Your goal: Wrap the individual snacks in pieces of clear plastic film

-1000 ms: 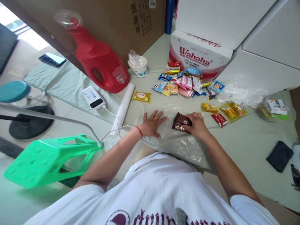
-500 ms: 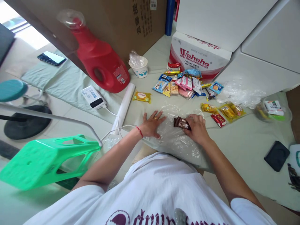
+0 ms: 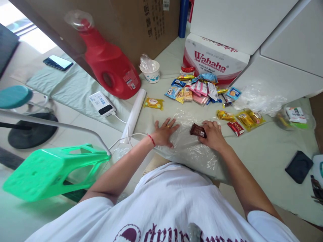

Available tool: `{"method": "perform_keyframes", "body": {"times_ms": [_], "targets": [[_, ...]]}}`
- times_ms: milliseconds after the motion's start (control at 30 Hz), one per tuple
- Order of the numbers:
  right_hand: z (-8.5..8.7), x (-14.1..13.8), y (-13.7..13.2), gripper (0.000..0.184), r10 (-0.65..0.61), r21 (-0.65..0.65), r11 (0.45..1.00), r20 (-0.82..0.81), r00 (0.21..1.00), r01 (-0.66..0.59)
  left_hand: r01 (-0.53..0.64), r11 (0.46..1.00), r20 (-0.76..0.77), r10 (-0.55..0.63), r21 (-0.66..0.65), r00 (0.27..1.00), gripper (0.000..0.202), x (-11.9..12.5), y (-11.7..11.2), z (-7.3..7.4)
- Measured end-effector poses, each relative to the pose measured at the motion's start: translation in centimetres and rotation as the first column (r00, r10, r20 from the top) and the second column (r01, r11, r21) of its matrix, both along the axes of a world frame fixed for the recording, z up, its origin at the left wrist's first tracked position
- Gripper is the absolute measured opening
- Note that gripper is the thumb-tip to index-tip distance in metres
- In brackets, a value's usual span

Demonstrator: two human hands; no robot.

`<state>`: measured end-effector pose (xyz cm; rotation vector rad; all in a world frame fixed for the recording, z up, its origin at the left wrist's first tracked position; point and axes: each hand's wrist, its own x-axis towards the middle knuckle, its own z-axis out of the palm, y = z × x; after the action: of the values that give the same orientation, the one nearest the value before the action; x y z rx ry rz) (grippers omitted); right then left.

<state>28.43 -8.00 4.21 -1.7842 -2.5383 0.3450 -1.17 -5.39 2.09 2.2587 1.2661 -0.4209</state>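
Observation:
My left hand [image 3: 164, 133] lies flat with fingers spread on a clear plastic bag [image 3: 191, 151] spread on the pale green cloth. My right hand [image 3: 213, 135] is closed on a brown snack packet [image 3: 198, 130], holding it on the bag near its far edge. A pile of colourful snack packets [image 3: 199, 89] lies beyond the bag. A single yellow packet [image 3: 152, 103] lies to the left of the pile. Yellow and red packets [image 3: 239, 120] lie just right of my right hand.
A red jug [image 3: 108, 64] and a paper cup [image 3: 150, 73] stand at the back left. A Wahaha box [image 3: 214, 60] stands behind the snacks. A power bank [image 3: 102, 103], white roll [image 3: 133, 112], green stool [image 3: 50, 169], crumpled plastic [image 3: 259, 99] and black pouch [image 3: 299, 166] surround me.
My right hand has shifted the brown packet slightly right and away across the bag, and it now lies flatter. My left hand has stayed pressed on the bag.

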Motion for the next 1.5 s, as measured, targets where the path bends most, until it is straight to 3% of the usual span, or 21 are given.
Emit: {"method": "perform_keyframes", "body": {"times_ms": [167,333,433,533,633,733,867,1067,1167,1233,1300,1367,1433,1500], "targets": [[0.9,-1.0,-1.6,0.05,0.017,0.088,0.996,-0.069,0.998,-0.011,0.0,1.0,-0.017,0.0,-0.003,1.0,0.127,0.2,0.0,0.2],[-0.4,-2.6,-2.0,0.052,0.067,-0.036,0.997,-0.073,0.995,-0.07,-0.041,0.999,0.029,0.041,-0.003,0.999,0.123,-1.1,-0.2,1.0],[-0.6,-1.4,-3.6,0.062,0.032,0.03,0.999,-0.181,0.983,-0.027,-0.1,0.994,0.091,0.096,0.036,0.991,0.118,-2.7,-1.2,1.6],[-0.6,0.7,-7.1,0.05,0.087,0.07,0.995,-0.315,0.945,-0.069,-0.157,0.97,0.191,0.121,0.187,0.974,0.099,-3.7,-3.1,2.1],[-1.8,2.0,-10.8,0.043,0.151,0.03,0.988,-0.365,0.919,-0.15,-0.003,0.955,0.283,-0.085,0.295,0.955,0.074,-3.5,-5.1,1.9],[-3.1,2.5,-12.4,0.031,0.097,-0.019,0.994,-0.376,0.922,-0.112,0.232,0.949,0.307,-0.291,0.215,0.906,0.071,-3.0,-5.8,0.6],[-2.3,3.1,-10.6,0.036,-0.023,-0.135,0.99,-0.458,0.888,-0.043,0.193,0.971,0.29,-0.226,0.139,0.93,0.076,-3.7,-4.5,-0.9],[0.8,4.6,-4.8,0.031,-0.235,-0.316,0.946,-0.525,0.818,0.07,0.123,0.981,0.369,-0.17,0.149,0.914,0.029,-3.9,-1.5,-0.6],[0.5,5.0,-1.8,0.033,-0.323,-0.429,0.9,-0.536,0.78,0.078,0.004,0.994,0.464,-0.053,0.105,0.884,0.033,-2.9,-0.2,-0.5],[0.0,5.1,-0.1,0.033,-0.374,-0.503,0.86,-0.506,0.777,0.087,-0.127,0.991,0.511,0.094,0.03,0.854,0.036,-2.2,0.6,-0.7],[-0.6,5.1,1.2,0.032,-0.39,-0.542,0.833,-0.426,0.816,0.115,-0.285,0.958,0.514,0.263,-0.037,0.817,0.035,-1.6,1.3,-0.9],[-0.9,4.8,1.9,0.031,-0.344,-0.508,0.846,-0.289,0.893,0.161,-0.434,0.9,0.46,0.399,-0.031,0.794,0.03,-1.1,1.7,-1.0],[-0.7,4.5,2.2,0.028,-0.271,-0.411,0.886,-0.086,0.959,0.214,-0.511,0.857,0.382,0.452,0.066,0.806,0.022,-0.6,1.8,-1.2],[0.1,4.1,2.4,0.024,-0.215,-0.299,0.924,0.108,0.971,0.238,-0.516,0.838,0.336,0.441,0.179,0.832,0.018,-0.3,1.7,-1.4]]}}
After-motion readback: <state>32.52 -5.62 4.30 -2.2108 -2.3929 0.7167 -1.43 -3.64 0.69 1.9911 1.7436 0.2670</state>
